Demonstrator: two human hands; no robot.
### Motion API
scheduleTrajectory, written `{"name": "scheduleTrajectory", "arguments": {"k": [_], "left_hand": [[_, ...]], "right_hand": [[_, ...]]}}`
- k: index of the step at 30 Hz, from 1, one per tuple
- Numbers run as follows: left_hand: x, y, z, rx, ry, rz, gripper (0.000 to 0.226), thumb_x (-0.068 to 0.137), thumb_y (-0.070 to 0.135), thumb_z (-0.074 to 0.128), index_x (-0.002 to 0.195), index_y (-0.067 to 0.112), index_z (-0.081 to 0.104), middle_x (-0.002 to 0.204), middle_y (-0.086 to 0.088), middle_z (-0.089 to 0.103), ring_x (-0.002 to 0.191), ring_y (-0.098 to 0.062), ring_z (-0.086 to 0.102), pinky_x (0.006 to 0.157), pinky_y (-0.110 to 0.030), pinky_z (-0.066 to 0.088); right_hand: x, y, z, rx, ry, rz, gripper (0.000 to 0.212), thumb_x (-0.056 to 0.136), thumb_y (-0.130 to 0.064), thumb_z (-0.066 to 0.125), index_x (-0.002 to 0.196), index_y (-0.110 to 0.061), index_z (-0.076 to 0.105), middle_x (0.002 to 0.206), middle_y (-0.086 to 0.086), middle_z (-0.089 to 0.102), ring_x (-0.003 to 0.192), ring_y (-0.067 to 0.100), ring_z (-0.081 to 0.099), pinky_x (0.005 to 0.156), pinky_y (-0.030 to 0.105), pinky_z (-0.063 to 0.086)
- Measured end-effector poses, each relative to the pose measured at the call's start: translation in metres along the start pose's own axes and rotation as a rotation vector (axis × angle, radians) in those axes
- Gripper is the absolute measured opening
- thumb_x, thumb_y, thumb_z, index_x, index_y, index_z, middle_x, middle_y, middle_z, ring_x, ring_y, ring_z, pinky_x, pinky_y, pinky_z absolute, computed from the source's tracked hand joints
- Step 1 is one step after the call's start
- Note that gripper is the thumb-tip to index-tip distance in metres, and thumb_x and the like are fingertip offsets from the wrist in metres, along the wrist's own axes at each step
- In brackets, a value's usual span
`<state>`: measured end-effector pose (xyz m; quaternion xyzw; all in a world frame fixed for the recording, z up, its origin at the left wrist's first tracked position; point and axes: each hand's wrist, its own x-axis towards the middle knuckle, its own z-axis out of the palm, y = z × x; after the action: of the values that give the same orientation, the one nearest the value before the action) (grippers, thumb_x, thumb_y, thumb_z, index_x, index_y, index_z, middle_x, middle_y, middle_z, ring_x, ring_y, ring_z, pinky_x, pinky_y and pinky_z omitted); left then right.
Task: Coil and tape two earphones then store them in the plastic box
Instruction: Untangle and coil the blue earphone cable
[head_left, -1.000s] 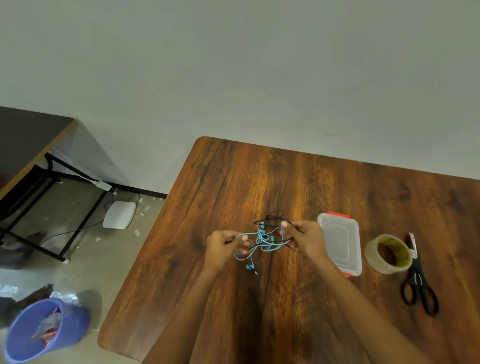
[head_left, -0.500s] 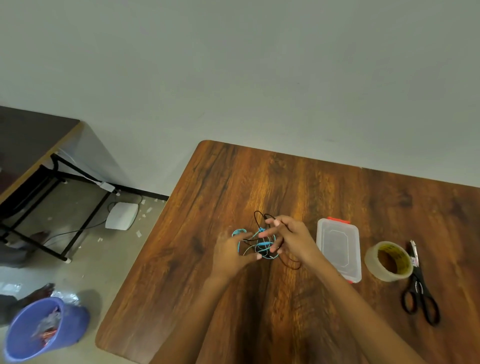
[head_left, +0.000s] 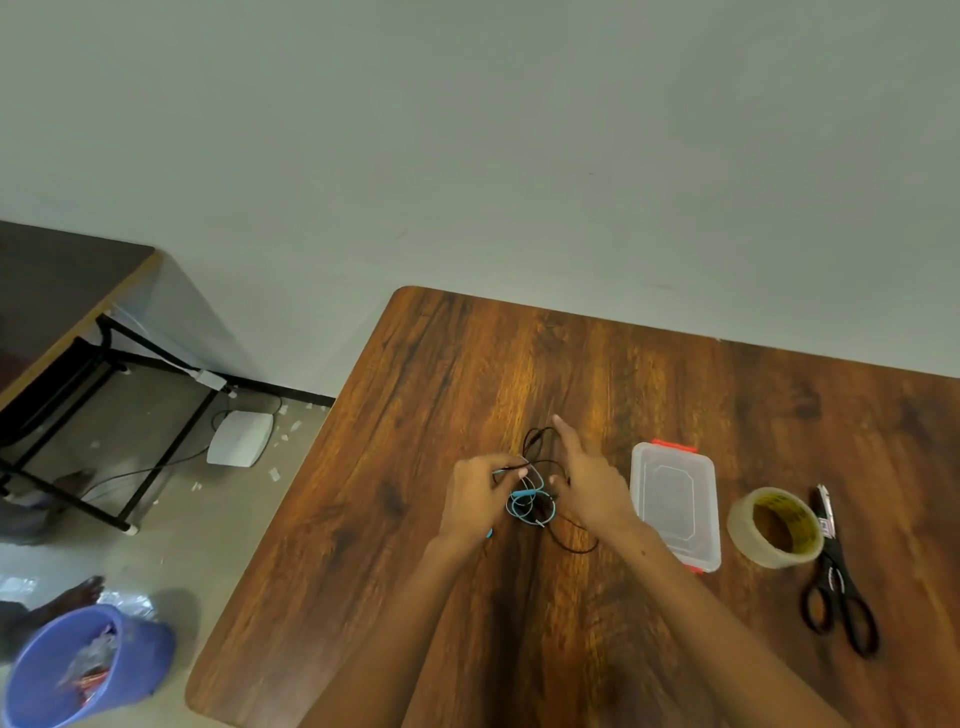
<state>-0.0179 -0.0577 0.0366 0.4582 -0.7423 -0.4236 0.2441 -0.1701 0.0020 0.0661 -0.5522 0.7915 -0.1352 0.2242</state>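
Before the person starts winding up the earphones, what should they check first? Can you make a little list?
1. Blue earphone and black earphone separated: not ok, tangled together.
2. Left hand has hold of a cable: ok, pinching one near the tangle.
3. Right hand gripping a cable: cannot tell, its fingers look stretched out.
4. Tape roll and scissors on the table: ok, right of the box.
5. Plastic box open for storing: not ok, lid is on.
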Motion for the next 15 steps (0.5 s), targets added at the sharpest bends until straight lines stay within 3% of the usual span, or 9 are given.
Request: {"name": "scheduleTrajectory", "arguments": {"k": [2,3,5,7,9,12,15], "left_hand": [[0.000,0.003,-0.003,0.000,-0.039,0.040,0.018,0.087,0.023,0.066,0.102,0.020,0.075,0.099,0.009,0.074,0.092,0.001,0.066,0.081,-0.026,0.054],[0.001,0.005,-0.005,-0.007,-0.054,0.068,0.017,0.087,0.023,0.066,0.101,0.020,0.075,0.098,0.009,0.074,0.091,0.002,0.066,0.080,-0.024,0.053],[0.000,0.013,-0.011,-0.045,-0.069,0.111,0.016,0.086,0.020,0.067,0.099,0.020,0.075,0.095,0.010,0.074,0.089,0.004,0.066,0.079,-0.019,0.052],[0.002,0.020,-0.018,-0.081,-0.065,0.137,0.016,0.084,0.019,0.069,0.099,0.020,0.076,0.095,0.010,0.075,0.089,0.003,0.067,0.080,-0.019,0.052],[0.003,0.024,-0.026,-0.086,-0.069,0.136,0.015,0.084,0.021,0.070,0.097,0.020,0.076,0.090,0.010,0.075,0.086,0.000,0.068,0.078,-0.023,0.053],[0.003,0.023,-0.037,-0.059,-0.032,0.104,0.011,0.083,0.021,0.072,0.092,0.017,0.076,0.083,0.009,0.074,0.082,-0.002,0.068,0.078,-0.034,0.055],[0.003,0.020,-0.044,-0.073,0.020,0.062,0.012,0.081,0.021,0.073,0.092,0.016,0.075,0.085,0.011,0.072,0.085,-0.001,0.067,0.083,-0.037,0.055]], "right_hand": [[0.010,-0.001,0.004,-0.109,-0.044,-0.140,0.083,0.091,-0.011,0.057,0.150,-0.037,0.005,0.155,0.007,0.021,0.095,0.021,0.064,0.068,0.027,0.053],[0.016,-0.002,0.006,-0.161,-0.058,-0.198,0.080,0.091,-0.009,0.056,0.149,-0.039,0.009,0.157,0.006,0.017,0.095,0.022,0.064,0.066,0.027,0.053],[0.027,-0.001,0.009,-0.152,-0.073,-0.243,0.059,0.091,-0.006,0.054,0.142,-0.031,0.037,0.150,0.006,0.032,0.103,0.025,0.062,0.075,0.033,0.054],[0.033,0.000,0.004,-0.082,-0.058,-0.235,0.032,0.088,-0.003,0.054,0.115,-0.017,0.065,0.121,0.008,0.060,0.101,0.026,0.063,0.080,0.034,0.052],[0.035,0.001,-0.007,0.014,-0.005,-0.190,0.023,0.086,-0.002,0.055,0.097,-0.013,0.072,0.096,0.006,0.070,0.088,0.019,0.066,0.077,0.030,0.052],[0.031,-0.006,-0.037,0.219,0.071,-0.184,0.012,0.086,-0.004,0.062,0.089,-0.008,0.073,0.082,0.004,0.072,0.070,0.008,0.066,0.072,0.022,0.054],[0.019,-0.022,-0.072,0.356,0.071,-0.224,0.010,0.086,-0.014,0.067,0.086,-0.006,0.072,0.074,0.000,0.071,0.062,0.002,0.066,0.066,0.018,0.056]]}}
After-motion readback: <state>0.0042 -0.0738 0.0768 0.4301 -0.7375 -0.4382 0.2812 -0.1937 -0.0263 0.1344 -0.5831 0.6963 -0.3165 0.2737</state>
